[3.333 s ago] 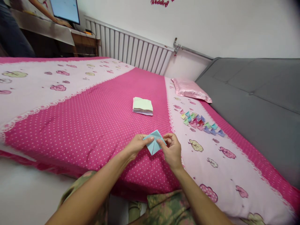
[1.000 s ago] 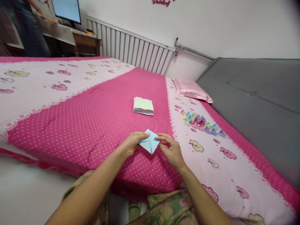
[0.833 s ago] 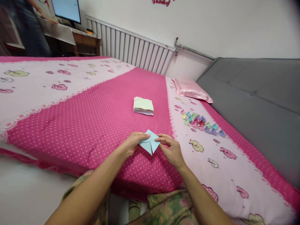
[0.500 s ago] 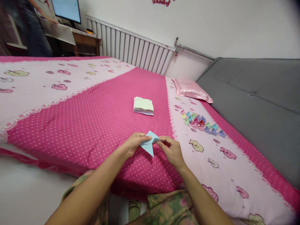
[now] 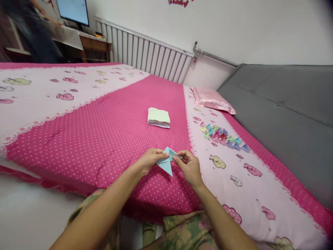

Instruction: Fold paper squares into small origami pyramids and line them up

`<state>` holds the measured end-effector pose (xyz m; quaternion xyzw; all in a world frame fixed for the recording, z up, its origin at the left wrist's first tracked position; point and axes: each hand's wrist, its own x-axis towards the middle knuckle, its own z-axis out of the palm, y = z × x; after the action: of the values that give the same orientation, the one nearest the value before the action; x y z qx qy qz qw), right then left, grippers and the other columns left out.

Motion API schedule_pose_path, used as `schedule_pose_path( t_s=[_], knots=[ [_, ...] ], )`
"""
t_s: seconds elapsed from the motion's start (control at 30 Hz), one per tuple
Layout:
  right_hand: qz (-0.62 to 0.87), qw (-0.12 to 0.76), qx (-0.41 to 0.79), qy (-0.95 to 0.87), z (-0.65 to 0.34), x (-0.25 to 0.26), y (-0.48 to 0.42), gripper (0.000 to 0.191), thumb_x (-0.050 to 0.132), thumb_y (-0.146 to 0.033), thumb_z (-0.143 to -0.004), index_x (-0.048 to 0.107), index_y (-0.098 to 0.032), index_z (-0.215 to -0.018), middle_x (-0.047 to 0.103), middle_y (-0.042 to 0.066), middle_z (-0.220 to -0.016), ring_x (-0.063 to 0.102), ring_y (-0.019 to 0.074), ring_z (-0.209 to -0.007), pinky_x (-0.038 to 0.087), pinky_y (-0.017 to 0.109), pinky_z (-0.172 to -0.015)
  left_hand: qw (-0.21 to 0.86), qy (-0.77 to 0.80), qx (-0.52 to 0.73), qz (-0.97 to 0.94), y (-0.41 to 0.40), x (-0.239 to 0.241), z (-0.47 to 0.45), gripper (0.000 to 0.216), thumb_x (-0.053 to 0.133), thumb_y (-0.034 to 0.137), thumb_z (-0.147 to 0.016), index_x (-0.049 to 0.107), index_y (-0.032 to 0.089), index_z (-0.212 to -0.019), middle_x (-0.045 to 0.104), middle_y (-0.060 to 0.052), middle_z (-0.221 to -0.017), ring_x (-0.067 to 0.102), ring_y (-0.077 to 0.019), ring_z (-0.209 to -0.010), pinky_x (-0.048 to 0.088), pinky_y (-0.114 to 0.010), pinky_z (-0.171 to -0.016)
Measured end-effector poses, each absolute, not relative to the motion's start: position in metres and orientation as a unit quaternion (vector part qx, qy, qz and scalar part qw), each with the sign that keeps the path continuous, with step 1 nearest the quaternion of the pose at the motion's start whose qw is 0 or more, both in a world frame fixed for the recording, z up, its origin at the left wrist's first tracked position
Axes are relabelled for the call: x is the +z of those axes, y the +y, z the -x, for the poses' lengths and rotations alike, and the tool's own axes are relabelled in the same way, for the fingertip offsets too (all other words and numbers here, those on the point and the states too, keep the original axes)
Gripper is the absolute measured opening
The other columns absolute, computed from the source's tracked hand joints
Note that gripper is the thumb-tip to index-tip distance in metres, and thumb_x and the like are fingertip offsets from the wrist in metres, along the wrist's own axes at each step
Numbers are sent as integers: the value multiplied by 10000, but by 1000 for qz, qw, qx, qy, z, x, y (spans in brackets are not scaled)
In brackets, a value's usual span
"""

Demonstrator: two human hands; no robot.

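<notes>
A light blue piece of folded paper (image 5: 165,165) is held up over the near edge of the bed, one point hanging down. My left hand (image 5: 151,160) pinches its left side, thumb on top. At its right side, my right hand (image 5: 189,166) grips a folded flap between thumb and fingers. Beyond my hands lies a stack of square paper sheets (image 5: 158,117), pale green on top. To the right, several small folded paper pieces (image 5: 222,136) in many colours sit in rows on the bedspread.
The bed has a pink dotted and floral bedspread (image 5: 109,125). A pink pillow (image 5: 212,100) rests against the grey headboard (image 5: 281,125). Behind stand a white radiator (image 5: 145,52) and a desk with a monitor (image 5: 73,13). Another person (image 5: 33,34) stands at the far left.
The flap at the paper's right side has been drawn further right by my right hand, and the paper has opened a little there. The other person's legs have shifted slightly.
</notes>
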<state>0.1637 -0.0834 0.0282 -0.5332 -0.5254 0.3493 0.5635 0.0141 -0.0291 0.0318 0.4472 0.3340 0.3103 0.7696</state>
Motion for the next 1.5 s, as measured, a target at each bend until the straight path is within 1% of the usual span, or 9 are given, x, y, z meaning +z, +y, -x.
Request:
schedule_pose_path(
  t_s=[0.1,0.3,0.43,0.63,0.87,1.07,1.2,1.4,1.5],
  knots=[
    [529,574,355,-515,-162,30,-84,222,659,-328,-688,522,-182,-784,590,-13,-691,596,127,-608,484,250,-582,764,332,310,-459,-29,32,-13,231,702,303,-609,687,85,-683,655,-62,-588,512,-93,-485,370,-224,-537],
    [544,570,344,-512,-163,31,-84,289,666,-341,-680,468,-194,-831,564,-44,-600,574,119,-552,454,233,-535,717,322,299,-540,-29,33,-11,302,706,342,-600,693,98,-777,667,-62,-662,542,-123,-550,379,-241,-557],
    [553,551,335,-527,-162,30,-85,281,670,-337,-678,478,-188,-819,535,-62,-552,521,96,-494,405,210,-488,672,352,323,-565,-30,33,-13,335,676,425,-616,681,101,-701,617,-32,-572,477,-89,-483,322,-218,-478],
    [552,539,343,-536,-161,32,-86,262,662,-336,-675,499,-184,-811,539,-64,-514,506,92,-447,388,204,-448,673,361,353,-540,-30,34,-14,305,702,407,-581,661,109,-632,565,-9,-512,425,-70,-444,296,-211,-450],
    [537,548,379,-516,-162,33,-85,288,660,-366,-684,494,-189,-840,603,-38,-541,611,139,-495,454,233,-491,695,368,356,-505,-30,36,-15,301,669,394,-619,606,114,-526,492,12,-443,368,-55,-395,257,-215,-425],
    [532,552,393,-508,-162,34,-85,254,622,-384,-726,518,-183,-842,615,-32,-510,607,134,-479,460,221,-488,704,378,355,-486,-31,39,-16,288,646,385,-640,621,109,-559,554,-22,-485,424,-84,-416,299,-235,-452],
    [535,560,389,-498,-162,35,-84,259,600,-400,-744,539,-177,-861,613,-26,-514,611,140,-485,463,225,-482,704,377,362,-481,-31,39,-16,293,645,381,-644,597,115,-530,520,-3,-452,390,-75,-400,271,-231,-441],
    [544,587,373,-469,-167,38,-84,282,557,-425,-772,569,-170,-892,618,-10,-606,608,128,-556,461,230,-542,715,365,374,-465,-30,37,-17,318,641,399,-647,550,130,-504,497,10,-454,392,-75,-411,269,-221,-436],
    [542,563,405,-474,-166,37,-84,333,624,-403,-721,577,-159,-943,639,12,-669,605,136,-600,464,250,-586,719,357,379,-461,-33,38,-18,311,642,412,-642,585,120,-550,537,-4,-492,430,-83,-438,311,-222,-463]
  ],
)
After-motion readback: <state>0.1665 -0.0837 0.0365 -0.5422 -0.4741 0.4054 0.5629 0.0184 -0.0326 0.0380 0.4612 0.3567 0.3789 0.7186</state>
